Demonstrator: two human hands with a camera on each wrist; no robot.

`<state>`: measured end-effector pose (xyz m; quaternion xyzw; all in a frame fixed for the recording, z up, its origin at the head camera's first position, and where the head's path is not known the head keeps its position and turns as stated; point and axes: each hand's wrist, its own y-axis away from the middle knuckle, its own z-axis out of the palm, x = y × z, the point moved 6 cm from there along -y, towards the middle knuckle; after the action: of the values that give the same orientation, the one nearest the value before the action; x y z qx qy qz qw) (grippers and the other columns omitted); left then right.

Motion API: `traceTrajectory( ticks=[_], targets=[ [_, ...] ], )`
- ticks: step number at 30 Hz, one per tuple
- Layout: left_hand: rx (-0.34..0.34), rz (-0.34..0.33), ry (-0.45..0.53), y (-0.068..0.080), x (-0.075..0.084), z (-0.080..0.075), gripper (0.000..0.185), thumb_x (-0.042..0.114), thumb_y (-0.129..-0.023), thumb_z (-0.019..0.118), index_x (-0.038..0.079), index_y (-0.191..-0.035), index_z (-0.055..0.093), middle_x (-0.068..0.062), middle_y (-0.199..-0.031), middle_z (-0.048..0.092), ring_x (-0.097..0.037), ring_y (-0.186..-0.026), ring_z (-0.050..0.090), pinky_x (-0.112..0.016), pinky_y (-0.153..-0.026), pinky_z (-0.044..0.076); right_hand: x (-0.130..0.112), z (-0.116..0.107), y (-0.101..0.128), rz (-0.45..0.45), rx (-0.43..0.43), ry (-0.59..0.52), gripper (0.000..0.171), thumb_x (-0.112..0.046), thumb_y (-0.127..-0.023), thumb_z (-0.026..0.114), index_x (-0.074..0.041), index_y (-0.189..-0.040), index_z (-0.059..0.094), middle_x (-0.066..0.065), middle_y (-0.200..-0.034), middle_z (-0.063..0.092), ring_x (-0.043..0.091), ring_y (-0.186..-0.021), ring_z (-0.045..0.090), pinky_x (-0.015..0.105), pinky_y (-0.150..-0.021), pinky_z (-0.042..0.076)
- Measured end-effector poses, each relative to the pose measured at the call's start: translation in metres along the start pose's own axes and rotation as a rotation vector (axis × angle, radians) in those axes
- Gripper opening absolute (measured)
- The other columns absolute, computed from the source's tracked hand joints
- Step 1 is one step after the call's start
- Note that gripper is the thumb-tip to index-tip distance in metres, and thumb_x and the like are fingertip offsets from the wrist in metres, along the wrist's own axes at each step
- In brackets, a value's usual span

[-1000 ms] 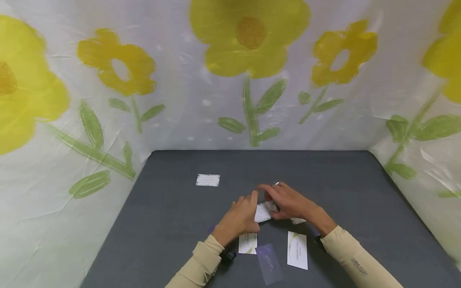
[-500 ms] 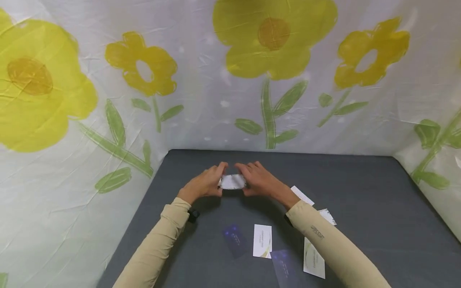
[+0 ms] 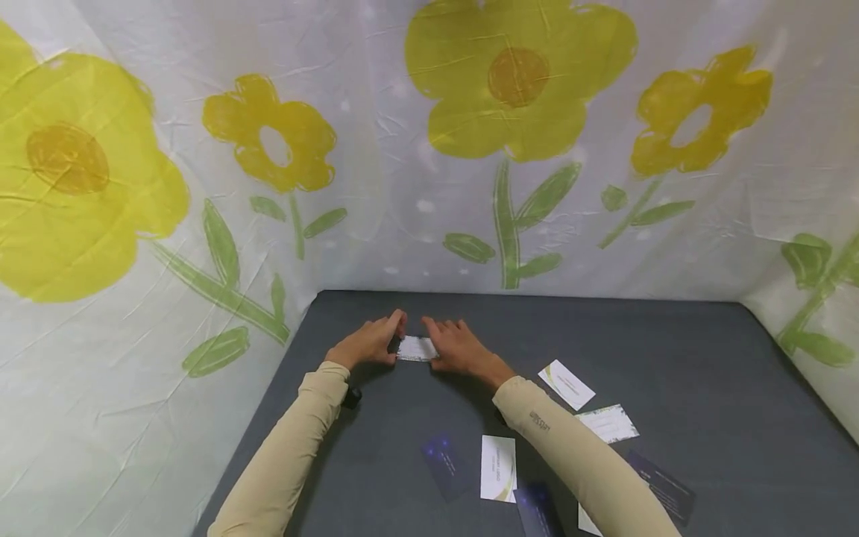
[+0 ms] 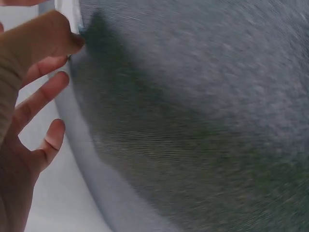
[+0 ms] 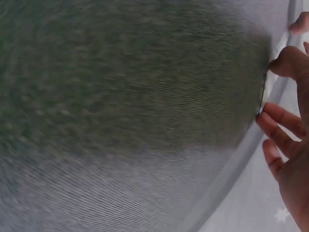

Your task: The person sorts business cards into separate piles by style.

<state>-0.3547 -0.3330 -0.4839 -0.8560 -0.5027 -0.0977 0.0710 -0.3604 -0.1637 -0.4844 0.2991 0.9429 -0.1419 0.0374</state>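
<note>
Both hands, the left hand (image 3: 365,344) and the right hand (image 3: 458,348), pinch the ends of a small white card (image 3: 417,348) between them, low over the far part of the grey table (image 3: 705,358), while other cards (image 3: 498,468) lie scattered nearer the person.

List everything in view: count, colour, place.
White card: 1, white with dark-speckled edge, held between both hands at the table's far left.
Loose white cards: at least 4, white, near and right of the arms.
Dark cards: 3, navy, near edge.
Table: 1, dark grey.
Backdrop: white sheet with yellow flowers, behind and at the sides.
Left hand: pinches the card's left end.
Right hand: pinches its right end.
</note>
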Motion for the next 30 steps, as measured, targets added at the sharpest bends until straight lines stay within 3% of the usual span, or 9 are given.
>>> traceTrajectory(
  ticks=[9, 12, 15, 18, 23, 26, 30],
  targets=[
    [0.003, -0.004, 0.117, 0.002, -0.003, 0.003, 0.066, 0.004, -0.08, 0.083, -0.001, -0.134, 0.046, -0.013, -0.119, 0.07, -0.029, -0.114, 0.07, -0.047, -0.098, 0.054, 0.003, 0.0, 0.004, 0.007, -0.058, -0.057, 0.076, -0.02, -0.091, 0.078, -0.006, -0.154, 0.038, 0.015, -0.142, 0.064, 0.038, -0.125, 0.063, 0.055, -0.099, 0.047],
    [-0.005, -0.002, 0.091, 0.001, -0.001, 0.003, 0.067, 0.008, -0.082, 0.084, 0.0, -0.136, 0.045, -0.013, -0.121, 0.071, -0.03, -0.116, 0.07, -0.049, -0.097, 0.054, 0.004, -0.001, 0.007, 0.032, -0.077, -0.078, 0.075, -0.021, -0.093, 0.077, -0.007, -0.155, 0.038, 0.015, -0.144, 0.062, 0.039, -0.127, 0.061, 0.056, -0.102, 0.046],
    [0.014, -0.029, 0.027, 0.001, 0.011, 0.002, 0.068, 0.016, -0.083, 0.085, 0.005, -0.139, 0.047, -0.012, -0.124, 0.07, -0.03, -0.116, 0.069, -0.054, -0.094, 0.053, 0.006, -0.008, 0.019, 0.031, -0.038, -0.068, 0.07, -0.023, -0.094, 0.075, -0.007, -0.154, 0.041, 0.015, -0.141, 0.062, 0.037, -0.125, 0.062, 0.054, -0.099, 0.047],
    [0.094, -0.042, -0.065, 0.004, 0.044, -0.007, 0.062, 0.023, -0.086, 0.084, 0.01, -0.138, 0.053, -0.01, -0.125, 0.07, -0.03, -0.112, 0.069, -0.056, -0.088, 0.052, 0.009, -0.027, 0.044, 0.004, 0.04, -0.022, 0.061, -0.026, -0.095, 0.075, -0.009, -0.148, 0.05, 0.013, -0.136, 0.063, 0.035, -0.122, 0.062, 0.053, -0.096, 0.047],
    [0.255, 0.033, -0.122, 0.017, 0.137, -0.022, 0.048, 0.034, -0.088, 0.079, 0.015, -0.13, 0.064, -0.007, -0.119, 0.074, -0.027, -0.101, 0.073, -0.05, -0.08, 0.058, 0.02, -0.08, 0.113, -0.008, 0.154, 0.067, 0.049, -0.025, -0.091, 0.081, -0.013, -0.135, 0.063, 0.01, -0.132, 0.066, 0.033, -0.12, 0.063, 0.054, -0.097, 0.049],
    [0.27, 0.066, -0.101, 0.022, 0.178, -0.016, 0.048, 0.04, -0.088, 0.078, 0.017, -0.128, 0.066, -0.005, -0.116, 0.075, -0.025, -0.095, 0.074, -0.046, -0.078, 0.059, 0.029, -0.102, 0.156, 0.023, 0.196, 0.113, 0.047, -0.023, -0.087, 0.084, -0.013, -0.129, 0.066, 0.01, -0.127, 0.067, 0.032, -0.115, 0.065, 0.054, -0.093, 0.05],
    [0.224, 0.065, -0.105, 0.018, 0.206, 0.001, 0.046, 0.04, -0.089, 0.077, 0.018, -0.129, 0.067, -0.003, -0.113, 0.075, -0.023, -0.094, 0.074, -0.046, -0.079, 0.059, 0.045, -0.109, 0.197, 0.067, 0.18, 0.098, 0.046, -0.016, -0.085, 0.085, -0.011, -0.127, 0.066, 0.01, -0.125, 0.068, 0.031, -0.112, 0.066, 0.054, -0.09, 0.05]
  ],
)
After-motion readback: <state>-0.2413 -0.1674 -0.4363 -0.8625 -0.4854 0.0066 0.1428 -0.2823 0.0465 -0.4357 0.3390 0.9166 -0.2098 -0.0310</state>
